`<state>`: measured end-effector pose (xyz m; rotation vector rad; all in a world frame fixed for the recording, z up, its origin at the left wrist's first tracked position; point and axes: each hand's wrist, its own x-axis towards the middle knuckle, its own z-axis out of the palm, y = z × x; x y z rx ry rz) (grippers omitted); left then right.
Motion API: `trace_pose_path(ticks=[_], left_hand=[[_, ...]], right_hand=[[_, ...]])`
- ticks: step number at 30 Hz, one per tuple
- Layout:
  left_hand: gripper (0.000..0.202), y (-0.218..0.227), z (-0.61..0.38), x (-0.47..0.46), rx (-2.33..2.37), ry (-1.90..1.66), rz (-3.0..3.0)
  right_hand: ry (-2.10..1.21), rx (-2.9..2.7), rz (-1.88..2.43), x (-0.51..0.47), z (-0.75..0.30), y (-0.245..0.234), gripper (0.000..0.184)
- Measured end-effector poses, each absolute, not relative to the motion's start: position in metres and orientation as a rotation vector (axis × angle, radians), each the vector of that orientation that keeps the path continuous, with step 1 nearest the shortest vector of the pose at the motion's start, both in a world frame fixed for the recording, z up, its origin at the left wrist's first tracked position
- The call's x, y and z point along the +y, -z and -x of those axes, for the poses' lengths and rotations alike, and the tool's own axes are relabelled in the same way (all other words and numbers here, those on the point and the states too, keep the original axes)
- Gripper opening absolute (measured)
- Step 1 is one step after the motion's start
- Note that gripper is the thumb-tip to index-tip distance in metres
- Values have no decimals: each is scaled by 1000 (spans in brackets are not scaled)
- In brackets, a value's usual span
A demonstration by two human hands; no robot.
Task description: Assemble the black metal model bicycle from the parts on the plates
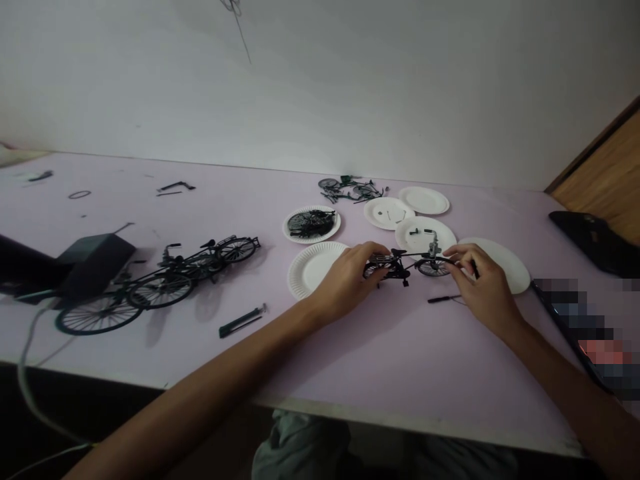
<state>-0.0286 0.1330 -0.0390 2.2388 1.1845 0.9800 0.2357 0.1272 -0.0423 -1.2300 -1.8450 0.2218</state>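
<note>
A small black model bicycle (411,259) is held upright between my two hands, over the near part of the table. My left hand (350,277) is closed around its rear wheel end, thumb and fingers on either side. At the front wheel, my right hand (477,280) pinches the edge with thumb and forefinger. A short dark piece (475,268) shows against the right hand's curled fingers; its kind is unclear. Just below the bicycle lies a thin screwdriver-like tool (440,299) with a black handle.
White paper plates (313,267) stand around the hands, one with a black wheel and parts (313,223). More model bicycles (165,283) stand at left beside a dark box-shaped object (97,263). Bicycle parts (353,190) lie near the wall. A black phone-like object (595,240) rests right.
</note>
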Motion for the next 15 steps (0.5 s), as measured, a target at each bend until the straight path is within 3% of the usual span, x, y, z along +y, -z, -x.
trace_pose_path(ticks=[15], left_hand=[[31,36,27,127,1002,-890,-2168]], right_hand=[[-536,-1479,1256,143,-246,55,51]])
